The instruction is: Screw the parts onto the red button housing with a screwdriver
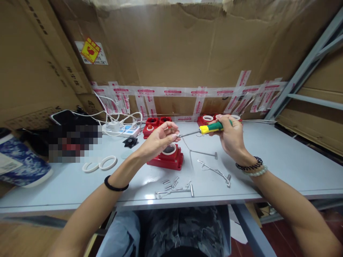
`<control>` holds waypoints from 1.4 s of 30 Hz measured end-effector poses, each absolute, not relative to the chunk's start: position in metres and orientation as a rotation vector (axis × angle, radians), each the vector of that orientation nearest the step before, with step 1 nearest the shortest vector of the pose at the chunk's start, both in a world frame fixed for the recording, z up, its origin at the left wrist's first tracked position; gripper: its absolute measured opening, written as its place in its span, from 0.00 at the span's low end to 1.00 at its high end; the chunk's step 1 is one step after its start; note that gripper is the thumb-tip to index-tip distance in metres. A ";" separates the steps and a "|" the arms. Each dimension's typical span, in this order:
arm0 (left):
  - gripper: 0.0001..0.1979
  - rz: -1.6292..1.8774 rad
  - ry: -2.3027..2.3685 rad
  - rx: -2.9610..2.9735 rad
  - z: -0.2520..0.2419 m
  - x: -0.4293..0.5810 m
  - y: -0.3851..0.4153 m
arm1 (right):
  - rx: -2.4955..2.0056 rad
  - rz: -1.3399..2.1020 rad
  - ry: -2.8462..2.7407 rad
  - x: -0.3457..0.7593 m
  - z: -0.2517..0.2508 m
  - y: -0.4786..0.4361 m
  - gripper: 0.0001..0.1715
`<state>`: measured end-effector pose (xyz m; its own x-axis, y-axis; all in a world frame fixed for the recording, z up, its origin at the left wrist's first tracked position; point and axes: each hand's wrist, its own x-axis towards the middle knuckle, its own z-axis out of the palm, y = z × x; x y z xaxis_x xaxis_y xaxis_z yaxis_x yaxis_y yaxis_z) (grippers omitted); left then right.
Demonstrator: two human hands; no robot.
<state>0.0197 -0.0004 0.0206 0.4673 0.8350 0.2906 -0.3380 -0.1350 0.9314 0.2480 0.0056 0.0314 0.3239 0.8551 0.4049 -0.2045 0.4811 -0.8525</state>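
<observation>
We pinch a tiny screw in our left hand (pixel 160 137) at the tip of the screwdriver (pixel 206 130) gripped by our right hand (pixel 230 137) — it could slip and drop onto the red housing (pixel 167 159) below.

Both forearms raised and angled inward, left hand (pixel 160 138) fingertips pinched — right hand (pixel 229 137) curled in a closed grip

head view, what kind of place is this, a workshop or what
Most likely a small makeshift assembly bench: a grey table walled in by taped cardboard, red housings and loose screws laid out, and a screwdriver in the right hand.
</observation>
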 end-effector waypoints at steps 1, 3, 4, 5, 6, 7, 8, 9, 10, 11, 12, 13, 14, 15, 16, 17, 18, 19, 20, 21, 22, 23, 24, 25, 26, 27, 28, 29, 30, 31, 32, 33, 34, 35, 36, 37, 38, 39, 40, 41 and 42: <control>0.15 1.082 0.484 1.349 0.021 0.020 0.000 | -0.784 0.797 -1.000 0.248 0.031 0.006 0.12; 0.14 1.081 0.489 1.350 0.020 0.020 -0.001 | -0.787 0.802 -1.004 0.248 0.031 0.006 0.12; 0.14 1.083 0.492 1.355 0.020 0.020 -0.001 | -0.793 0.807 -1.006 0.248 0.031 0.006 0.11; 0.14 1.088 0.493 1.362 0.020 0.020 -0.001 | -0.798 0.813 -1.007 0.248 0.031 0.006 0.11; 0.14 1.095 0.493 1.370 0.020 0.021 0.000 | -0.801 0.817 -1.006 0.248 0.030 0.006 0.11; 0.14 1.105 0.491 1.377 0.020 0.021 0.000 | -0.803 0.816 -1.005 0.247 0.030 0.006 0.12; 0.15 1.117 0.489 1.385 0.020 0.021 0.000 | -0.802 0.810 -1.003 0.247 0.030 0.005 0.12; 0.14 1.130 0.489 1.393 0.020 0.022 0.000 | -0.800 0.799 -1.001 0.247 0.030 0.005 0.13; 0.14 1.144 0.490 1.402 0.019 0.022 0.001 | -0.797 0.789 -0.999 0.246 0.030 0.005 0.13; 0.14 1.164 0.488 1.414 0.019 0.022 0.001 | -0.793 0.781 -0.996 0.246 0.030 0.004 0.13; 0.14 1.191 0.484 1.433 0.018 0.022 0.001 | -0.788 0.778 -0.993 0.246 0.030 0.004 0.14; 0.13 1.223 0.486 1.460 0.018 0.022 0.001 | -0.783 0.778 -0.990 0.246 0.030 0.004 0.14; 0.13 1.257 0.499 1.497 0.017 0.023 0.001 | -0.779 0.779 -0.988 0.246 0.031 0.003 0.14; 0.11 1.291 0.526 1.541 0.017 0.023 0.001 | -0.776 0.776 -0.985 0.246 0.031 0.003 0.14; 0.10 1.322 0.564 1.587 0.016 0.023 0.001 | -0.774 0.769 -0.984 0.246 0.031 0.003 0.14; 0.09 1.348 0.608 1.631 0.016 0.023 0.000 | -0.774 0.759 -0.984 0.246 0.031 0.003 0.14; 0.08 1.366 0.646 1.667 0.015 0.024 0.000 | -0.775 0.748 -0.986 0.247 0.032 0.003 0.14; 0.08 1.380 0.671 1.698 0.016 0.024 -0.002 | -0.776 0.739 -0.990 0.247 0.032 0.003 0.14; 0.09 1.390 0.684 1.731 0.017 0.024 -0.003 | -0.778 0.731 -0.994 0.247 0.032 0.003 0.14; 0.10 1.403 0.694 1.776 0.019 0.022 -0.004 | -0.779 0.722 -0.999 0.248 0.033 0.003 0.13; 0.12 1.418 0.707 1.842 0.021 0.020 -0.005 | -0.781 0.710 -1.002 0.249 0.034 0.004 0.13; 0.14 1.425 0.734 1.929 0.023 0.017 -0.006 | -0.783 0.699 -1.002 0.250 0.035 0.005 0.13; 0.17 1.414 0.775 2.037 0.026 0.013 -0.006 | -0.790 0.692 -1.005 0.252 0.036 0.006 0.13; 0.21 1.364 0.821 2.156 0.028 0.007 -0.006 | -0.802 0.688 -1.010 0.254 0.037 0.007 0.13; 0.26 1.245 0.875 2.271 0.029 0.002 -0.004 | -0.818 0.689 -1.016 0.256 0.038 0.008 0.13; 0.30 1.069 0.915 2.363 0.029 -0.004 -0.002 | -0.836 0.695 -1.019 0.258 0.038 0.010 0.12; 0.35 0.867 0.922 2.423 0.027 -0.009 0.001 | -0.855 0.703 -1.021 0.261 0.039 0.012 0.11; 0.38 0.694 0.936 2.448 0.025 -0.013 0.005 | -0.873 0.708 -1.022 0.263 0.039 0.014 0.11; 0.41 0.568 0.972 2.451 0.021 -0.017 0.008 | -0.887 0.710 -1.023 0.264 0.039 0.015 0.10; 0.44 0.467 1.008 2.444 0.017 -0.019 0.012 | -0.898 0.710 -1.024 0.265 0.038 0.017 0.10; 0.44 0.397 1.043 2.429 0.014 -0.020 0.015 | -0.905 0.711 -1.030 0.266 0.038 0.018 0.09; 0.44 0.351 1.072 2.419 0.011 -0.020 0.018 | -0.910 0.711 -1.035 0.266 0.038 0.019 0.09; 0.43 0.323 1.084 2.416 0.010 -0.021 0.019 | -0.912 0.712 -1.039 0.266 0.037 0.019 0.09; 0.40 0.315 1.079 2.423 0.011 -0.021 0.020 | -0.909 0.712 -1.041 0.265 0.037 0.019 0.08; 0.38 0.328 1.063 2.439 0.012 -0.022 0.020 | -0.904 0.713 -1.041 0.264 0.037 0.018 0.08; 0.35 0.364 1.046 2.460 0.016 -0.023 0.020 | -0.894 0.712 -1.044 0.264 0.037 0.017 0.08; 0.33 0.415 1.034 2.480 0.020 -0.025 0.019 | -0.880 0.710 -1.051 0.262 0.037 0.016 0.08; 0.31 0.480 1.036 2.495 0.025 -0.027 0.017 | -0.862 0.703 -1.061 0.261 0.036 0.014 0.09; 0.31 0.552 1.060 2.501 0.031 -0.030 0.015 | -0.844 0.695 -1.076 0.260 0.036 0.012 0.09; 0.31 0.612 1.089 2.497 0.036 -0.032 0.013 | -0.827 0.687 -1.093 0.259 0.035 0.011 0.10; 0.31 0.657 1.112 2.485 0.041 -0.035 0.011 | -0.815 0.678 -1.110 0.258 0.035 0.009 0.10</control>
